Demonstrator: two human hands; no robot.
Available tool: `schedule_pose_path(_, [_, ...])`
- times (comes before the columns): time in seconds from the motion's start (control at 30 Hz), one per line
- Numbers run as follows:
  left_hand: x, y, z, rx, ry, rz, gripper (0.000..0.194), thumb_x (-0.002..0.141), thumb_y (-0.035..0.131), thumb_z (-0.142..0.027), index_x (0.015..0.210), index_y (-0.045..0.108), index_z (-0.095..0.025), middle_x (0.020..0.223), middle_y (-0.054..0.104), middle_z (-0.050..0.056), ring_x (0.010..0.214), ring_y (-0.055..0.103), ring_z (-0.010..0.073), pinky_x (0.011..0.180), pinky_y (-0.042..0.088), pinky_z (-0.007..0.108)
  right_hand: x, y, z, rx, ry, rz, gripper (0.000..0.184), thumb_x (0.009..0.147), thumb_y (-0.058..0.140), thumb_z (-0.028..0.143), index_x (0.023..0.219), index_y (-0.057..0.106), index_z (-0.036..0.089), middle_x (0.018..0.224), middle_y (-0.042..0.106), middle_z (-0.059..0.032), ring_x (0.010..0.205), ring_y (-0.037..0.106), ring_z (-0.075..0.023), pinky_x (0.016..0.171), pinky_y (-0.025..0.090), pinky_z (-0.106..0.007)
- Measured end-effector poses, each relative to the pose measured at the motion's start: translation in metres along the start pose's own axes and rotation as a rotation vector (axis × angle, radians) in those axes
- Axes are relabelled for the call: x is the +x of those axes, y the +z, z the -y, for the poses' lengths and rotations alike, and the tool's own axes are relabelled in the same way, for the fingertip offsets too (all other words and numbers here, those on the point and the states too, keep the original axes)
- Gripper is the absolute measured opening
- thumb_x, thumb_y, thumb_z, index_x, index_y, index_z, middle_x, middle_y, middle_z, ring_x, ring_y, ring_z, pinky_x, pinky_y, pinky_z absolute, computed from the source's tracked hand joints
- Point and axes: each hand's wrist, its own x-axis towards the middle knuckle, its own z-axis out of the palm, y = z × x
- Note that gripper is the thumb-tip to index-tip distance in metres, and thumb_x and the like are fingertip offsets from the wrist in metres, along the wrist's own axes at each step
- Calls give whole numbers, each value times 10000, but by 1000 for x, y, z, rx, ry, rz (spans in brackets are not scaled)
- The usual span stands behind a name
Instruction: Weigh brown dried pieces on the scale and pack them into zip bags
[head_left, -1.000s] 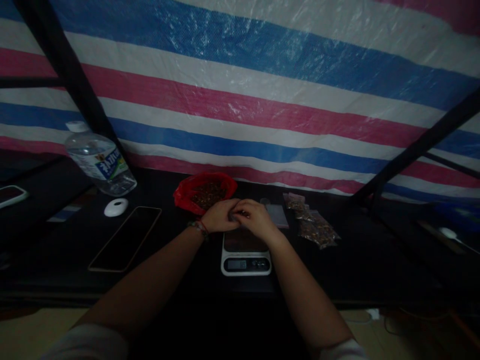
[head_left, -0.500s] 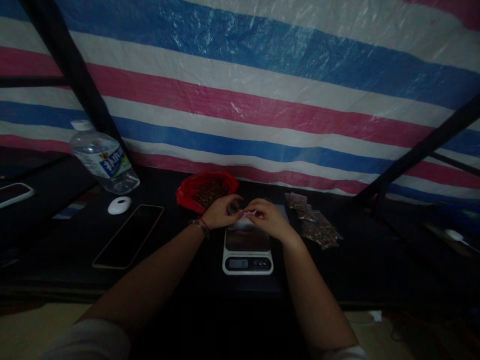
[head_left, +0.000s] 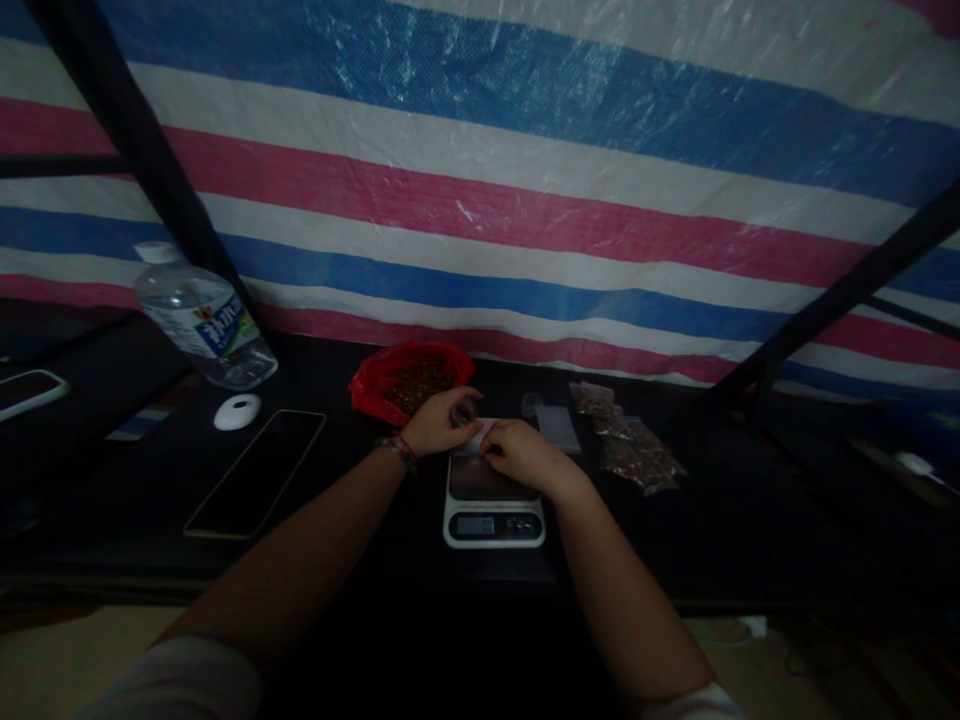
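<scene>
My left hand (head_left: 437, 424) is closed at the scale's far left corner, its thumb at the edge of a small clear plastic bag (head_left: 484, 434). A small clear round cup (head_left: 463, 410) sits between that thumb and the fingers. My right hand (head_left: 528, 456) is curled over the scale, fingertips pinched at the bag's near side; the bag's lower part is hard to make out. Under both hands lies the white digital scale (head_left: 493, 530) with a dark plate. Behind my left hand stands a red plastic bag (head_left: 367, 385) of small brown pieces.
Several filled clear packets (head_left: 641, 455) lie right of the scale, near a flat stack of clear bags (head_left: 558, 428). Leftward are a dark-screened phone (head_left: 259, 470), a white oval case (head_left: 237, 412) and a water bottle (head_left: 206, 320). A striped sheet (head_left: 480, 220) hangs behind the table.
My right hand has moved down and nearer over the scale, its fingers now curled under. The flat clear bags behind it have come into view. My left hand stays almost in place.
</scene>
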Motion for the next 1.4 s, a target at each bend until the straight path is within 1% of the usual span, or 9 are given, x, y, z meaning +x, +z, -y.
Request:
schedule_pose_path(0.1, [0,0,0,-5,-2,1,371,755,597,-336,1084,564,-168,840,647,34,777,621,164,724,493,287,-1,-3,-1,16,4,-63,179,757,566,55,791,701,167,852,673,-50,832,607,-154,785,438,-267])
schedule_pose_path(0.33, [1,1,-13,29,42,27,351,701,619,-274,1037,577,-179,942,650,55,854,621,198,783,486,322,10,-9,-1,218,22,-472,136,782,595,112,843,689,189,873,644,-37,834,596,-141,750,469,-259])
schedule_pose_path(0.5, [0,4,-16,33,78,-22,400,648,621,-195,1045,568,-184,1017,638,62,952,607,224,857,473,348,20,-3,9,197,-32,-453,134,811,580,135,857,691,196,929,670,-44,916,604,-152,851,461,-284])
schedule_pose_path(0.67, [0,6,-11,-30,34,-132,503,675,641,-230,1155,509,-160,1062,617,83,973,602,220,887,471,357,17,-16,15,164,-120,-400,164,836,569,203,964,671,191,977,677,-53,956,594,-167,877,444,-312])
schedule_pose_path(0.77, [0,10,-12,-79,-18,-163,610,661,676,-254,1223,459,-163,1060,610,86,966,606,227,886,478,366,18,-23,11,91,-213,-334,110,796,618,210,890,675,196,937,663,-49,965,567,-186,898,427,-346])
schedule_pose_path(1.0, [-3,12,-5,-256,2,-200,974,634,748,-399,1413,224,-142,1423,357,178,1294,378,307,1069,320,451,13,-26,-13,105,-156,-621,132,856,512,185,890,638,199,1094,572,-87,1085,504,-208,954,402,-406])
schedule_pose_path(1.27, [-2,15,-4,-512,-50,22,589,697,713,-344,1214,524,-135,1168,610,123,1047,591,243,939,451,394,-5,-25,-13,228,-192,-681,141,862,483,176,873,618,213,1152,554,-92,1110,513,-214,940,435,-396])
schedule_pose_path(1.33, [-1,16,-6,-526,-115,40,472,709,695,-347,1111,594,-120,1043,663,105,923,631,217,856,489,361,-5,-20,-14,320,-126,-706,150,852,505,201,946,620,218,1187,545,-91,1059,545,-206,886,468,-375])
schedule_pose_path(1.4, [-1,15,-7,-480,-147,38,402,707,691,-344,1031,636,-111,963,681,87,852,634,197,795,498,324,-2,-12,-18,472,-11,-704,304,804,583,242,1108,577,228,1184,557,-92,890,601,-177,749,511,-326])
